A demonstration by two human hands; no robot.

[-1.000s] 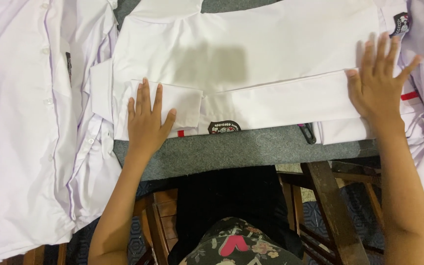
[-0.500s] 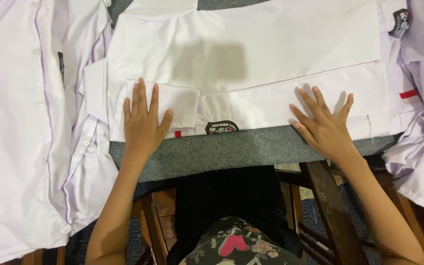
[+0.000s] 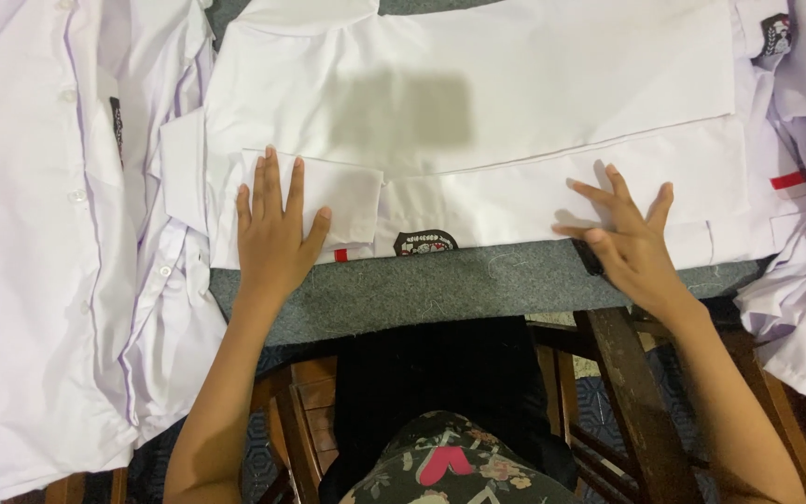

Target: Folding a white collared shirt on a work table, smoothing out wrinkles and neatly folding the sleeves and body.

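While hands lie flat, empty on white shirt, grey table shows w/ shirts beside.

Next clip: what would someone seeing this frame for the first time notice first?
A white shirt lies folded flat across the grey padded table, filling the upper middle of the view. The left hand presses flat on its folded sleeve at lower left; the right hand rests spread on its lower right edge. More white shirts lie piled at far left, and a dark embroidered badge peeks out at the near hem.
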